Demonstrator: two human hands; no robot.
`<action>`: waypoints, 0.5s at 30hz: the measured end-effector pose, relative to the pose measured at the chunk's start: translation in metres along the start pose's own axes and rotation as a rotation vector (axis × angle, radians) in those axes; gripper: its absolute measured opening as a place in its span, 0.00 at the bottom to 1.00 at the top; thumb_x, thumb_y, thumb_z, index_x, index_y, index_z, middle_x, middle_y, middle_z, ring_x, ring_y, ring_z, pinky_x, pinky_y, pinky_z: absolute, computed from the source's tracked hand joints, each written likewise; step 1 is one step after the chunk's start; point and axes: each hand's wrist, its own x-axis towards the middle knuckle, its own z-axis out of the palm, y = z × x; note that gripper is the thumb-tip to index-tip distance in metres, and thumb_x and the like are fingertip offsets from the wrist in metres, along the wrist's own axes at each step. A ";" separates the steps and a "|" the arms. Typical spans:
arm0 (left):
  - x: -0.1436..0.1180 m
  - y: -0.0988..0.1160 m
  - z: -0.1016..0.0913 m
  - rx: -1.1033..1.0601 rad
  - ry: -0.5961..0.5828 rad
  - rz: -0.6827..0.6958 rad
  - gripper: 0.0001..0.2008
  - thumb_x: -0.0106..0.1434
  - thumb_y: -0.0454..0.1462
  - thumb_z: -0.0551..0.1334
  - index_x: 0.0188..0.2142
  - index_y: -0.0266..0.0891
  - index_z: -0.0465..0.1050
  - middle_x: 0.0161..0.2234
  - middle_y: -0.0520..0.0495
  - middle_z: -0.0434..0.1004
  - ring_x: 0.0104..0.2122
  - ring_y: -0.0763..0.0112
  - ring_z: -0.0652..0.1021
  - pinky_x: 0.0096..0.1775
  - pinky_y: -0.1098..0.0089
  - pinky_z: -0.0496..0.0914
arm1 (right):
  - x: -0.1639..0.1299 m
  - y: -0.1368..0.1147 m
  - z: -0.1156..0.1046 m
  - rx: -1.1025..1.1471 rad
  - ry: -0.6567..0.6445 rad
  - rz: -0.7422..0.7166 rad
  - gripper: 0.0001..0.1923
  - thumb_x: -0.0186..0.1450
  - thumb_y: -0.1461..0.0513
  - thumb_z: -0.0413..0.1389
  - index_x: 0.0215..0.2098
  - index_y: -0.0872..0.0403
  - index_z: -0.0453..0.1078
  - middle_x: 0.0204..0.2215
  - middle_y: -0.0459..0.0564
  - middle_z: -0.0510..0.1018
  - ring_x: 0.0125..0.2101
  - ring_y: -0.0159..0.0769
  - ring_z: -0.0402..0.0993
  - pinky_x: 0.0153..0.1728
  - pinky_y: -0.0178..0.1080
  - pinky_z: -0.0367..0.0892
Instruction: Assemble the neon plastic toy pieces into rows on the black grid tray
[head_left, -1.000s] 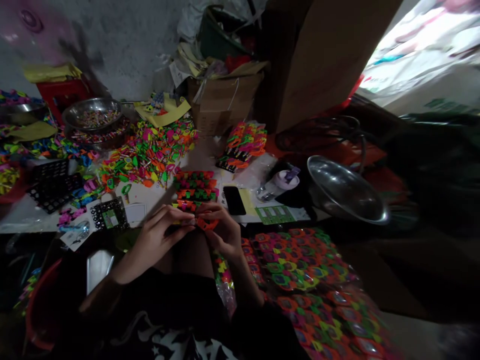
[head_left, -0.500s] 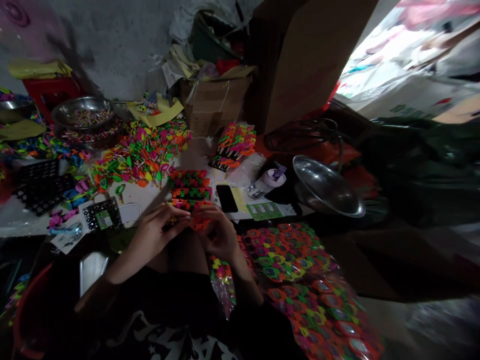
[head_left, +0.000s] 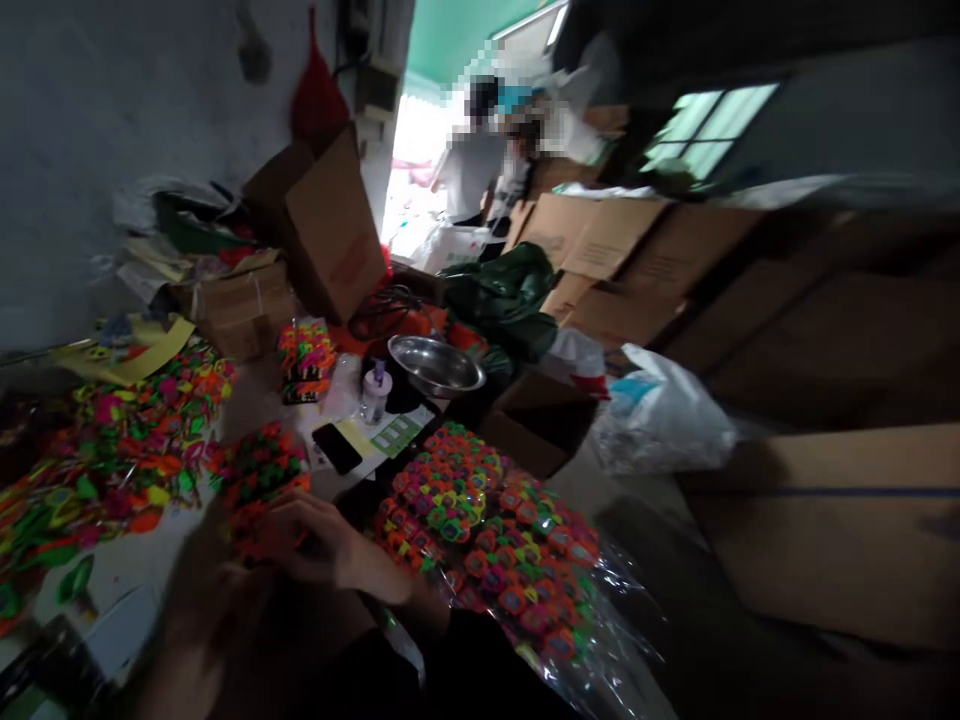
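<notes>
Orange-and-green pieces on the table just beyond the half-curled right hand are likely light, stiff plastic, best edge-pinched; opening of the blurred left hand and either grip cannot be determined.

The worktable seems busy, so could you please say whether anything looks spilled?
Possibly the colourful plastic pieces at the left of the worktable: they lie scattered in a loose, uncontained heap, though that may be deliberate.

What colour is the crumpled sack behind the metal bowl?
Dark green; the sack shows best in the head view.
</notes>
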 end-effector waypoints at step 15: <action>0.017 0.018 -0.007 -0.082 0.159 -0.170 0.14 0.66 0.47 0.57 0.41 0.41 0.74 0.38 0.46 0.79 0.39 0.66 0.79 0.41 0.69 0.75 | -0.010 -0.003 0.008 -0.003 0.028 0.022 0.15 0.66 0.58 0.56 0.50 0.54 0.68 0.46 0.54 0.74 0.48 0.34 0.72 0.50 0.38 0.70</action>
